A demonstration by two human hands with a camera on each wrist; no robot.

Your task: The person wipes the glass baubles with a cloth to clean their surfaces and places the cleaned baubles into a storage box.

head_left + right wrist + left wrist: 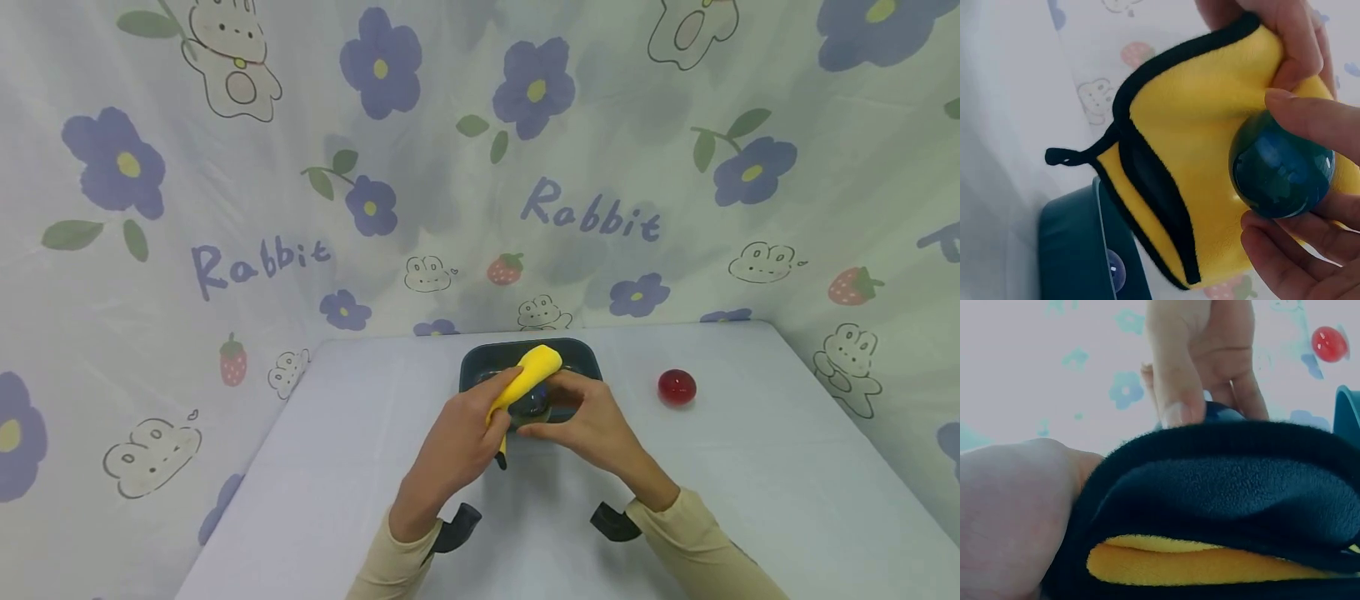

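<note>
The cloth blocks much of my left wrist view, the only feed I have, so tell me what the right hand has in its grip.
Observer: The right wrist view shows it plainly: the right hand holds a glossy blue-green ball between its thumb and fingers.

Operator: Good. I only catch a corner of the tray at my right edge. Report anything inside it.

Observer: Seen past the rim in the right wrist view, a purplish ball lies inside the tray.
</note>
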